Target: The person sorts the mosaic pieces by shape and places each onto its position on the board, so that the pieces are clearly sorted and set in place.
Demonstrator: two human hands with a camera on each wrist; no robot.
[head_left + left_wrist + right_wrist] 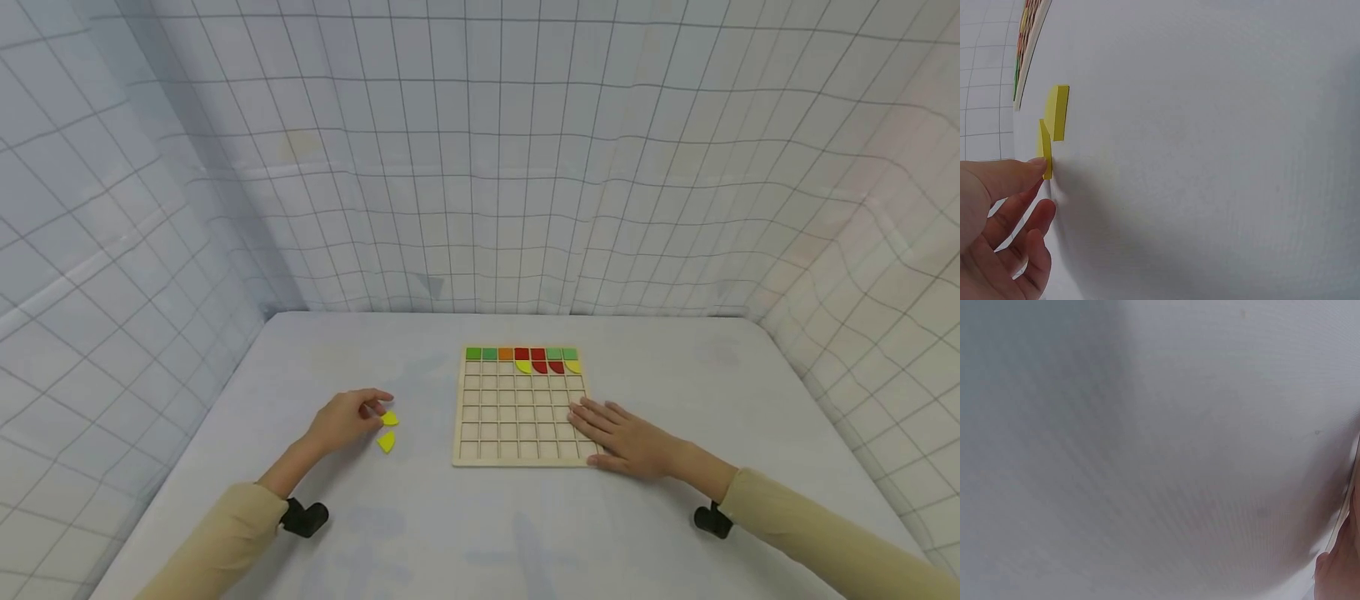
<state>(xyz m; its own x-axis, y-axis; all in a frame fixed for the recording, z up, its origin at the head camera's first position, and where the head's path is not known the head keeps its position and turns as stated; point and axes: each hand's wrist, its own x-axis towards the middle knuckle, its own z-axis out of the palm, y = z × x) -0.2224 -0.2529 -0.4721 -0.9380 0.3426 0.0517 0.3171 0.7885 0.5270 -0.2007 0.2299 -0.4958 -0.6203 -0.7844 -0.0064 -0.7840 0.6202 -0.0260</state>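
Observation:
Left of the board, my left hand (347,421) pinches a yellow quarter-round tile (390,418) between thumb and index finger. In the left wrist view that tile (1045,150) stands out past the thumb tip, and the other fingers are loosely bent below. A second yellow quarter-round tile (386,442) lies close beside it on the table. My right hand (633,440) rests with fingers spread over the lower right edge of a pale wooden grid board (498,463). Only a bit of that hand (1338,572) shows at the right wrist view's edge.
Green, orange and red square tiles (522,354) fill the board's top row. Below them, yellow and red quarter-round tiles (539,367) sit in the right-hand cells. The white table (420,533) is bordered by grid-patterned curtains (480,167) behind and on both sides.

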